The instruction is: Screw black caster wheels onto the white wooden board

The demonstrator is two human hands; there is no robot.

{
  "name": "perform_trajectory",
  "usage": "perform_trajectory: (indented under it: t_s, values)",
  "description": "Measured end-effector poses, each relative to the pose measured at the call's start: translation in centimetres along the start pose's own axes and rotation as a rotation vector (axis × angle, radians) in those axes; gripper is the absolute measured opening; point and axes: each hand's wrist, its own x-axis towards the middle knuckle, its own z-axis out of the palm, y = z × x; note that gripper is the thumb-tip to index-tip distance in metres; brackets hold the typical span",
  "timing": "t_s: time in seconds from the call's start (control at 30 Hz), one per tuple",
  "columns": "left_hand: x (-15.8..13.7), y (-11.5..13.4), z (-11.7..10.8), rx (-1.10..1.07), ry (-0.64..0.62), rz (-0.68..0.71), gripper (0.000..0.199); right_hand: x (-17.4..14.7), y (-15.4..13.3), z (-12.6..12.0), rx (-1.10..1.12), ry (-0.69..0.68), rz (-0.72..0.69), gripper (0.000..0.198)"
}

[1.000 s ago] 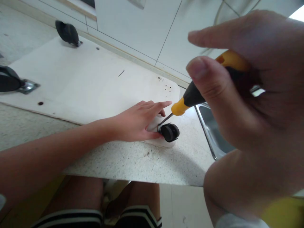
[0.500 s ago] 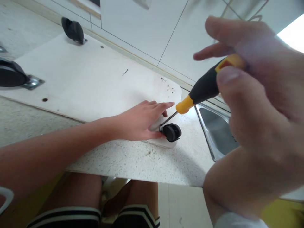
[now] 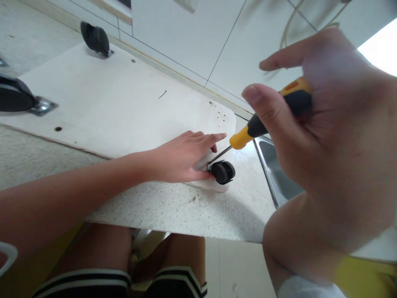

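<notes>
A white board [image 3: 124, 103] lies on the speckled counter. On its right end sits a small black twin-wheel caster [image 3: 222, 171]. My left hand [image 3: 186, 157] rests on the board and steadies this caster, thumb against its base and index finger stretched past the far side. My right hand [image 3: 335, 111] grips a yellow-and-black screwdriver [image 3: 240, 138], handle end in the palm and thumb along its side, index finger raised off it. The shaft slants down to the caster's mounting base; the screw head is hidden.
Two larger black casters, one at the back [image 3: 95, 39] and one at the left edge [image 3: 15, 95], stand on the board's left part. Several small holes mark its far right corner. A steel sink [image 3: 279, 174] lies to the right; white tiles [image 3: 180, 37] rise behind.
My right hand has turned about the handle: the thumb has moved forward and up across it, and the fingers have shifted. The left hand and the caster stay in place.
</notes>
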Motion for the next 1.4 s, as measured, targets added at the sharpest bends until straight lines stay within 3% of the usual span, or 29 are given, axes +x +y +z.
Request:
perform_trajectory:
  t_s: [0.17,0.23,0.33,0.4,0.5,0.57,0.63,0.7,0.87,0.97,1.07,1.27,1.4]
  values:
    - [0.1,0.3,-0.2,0.038,-0.031,0.004,0.073,-0.4,0.0,-1.0,-0.107,-0.246,0.0,0.043]
    - [0.0,0.4,-0.3,0.052,-0.03,-0.002,0.072,-0.5,-0.2,-1.0,-0.347,-0.218,0.005,0.034]
    - [0.0,0.4,-0.3,0.054,-0.017,-0.014,0.072,-0.7,-0.6,-0.8,-0.653,-0.062,0.004,0.03]
    - [0.0,0.3,-0.2,0.047,-0.017,-0.007,0.073,-0.8,-0.9,-1.0,-0.568,-0.127,-0.016,0.025]
    - [0.0,0.1,-0.2,0.041,-0.03,0.015,0.074,-0.8,-0.9,-1.6,-0.329,-0.256,-0.053,0.05]
    - [0.0,0.1,-0.2,0.044,-0.031,0.011,0.074,-0.8,-0.9,-1.7,-0.399,-0.192,-0.03,0.045]
    - [-0.1,0.2,-0.2,0.044,-0.023,-0.002,0.072,-0.9,-0.9,-1.6,-0.614,-0.074,0.025,0.036]
    - [-0.1,0.3,-0.3,0.037,-0.016,-0.01,0.072,-1.1,-1.2,-1.6,-0.731,-0.043,0.071,0.048]
    - [-0.1,0.2,-0.2,0.02,-0.022,-0.005,0.074,-1.8,-2.2,-2.0,-0.444,-0.119,0.198,0.055]
    - [0.0,0.2,-0.2,0.04,-0.021,-0.01,0.073,-1.5,-2.1,-1.8,-0.583,-0.055,0.175,0.041]
    - [-0.1,0.3,-0.2,0.047,-0.011,0.0,0.072,-1.1,-1.8,-1.5,-0.768,-0.021,0.123,0.046]
    - [0.0,0.2,-0.2,0.055,-0.032,0.002,0.07,-1.3,-1.8,-1.4,-0.427,-0.168,0.153,0.058]
    - [0.0,0.4,-0.2,0.073,-0.019,-0.017,0.072,-0.9,-1.5,-0.5,-0.516,-0.163,0.117,0.035]
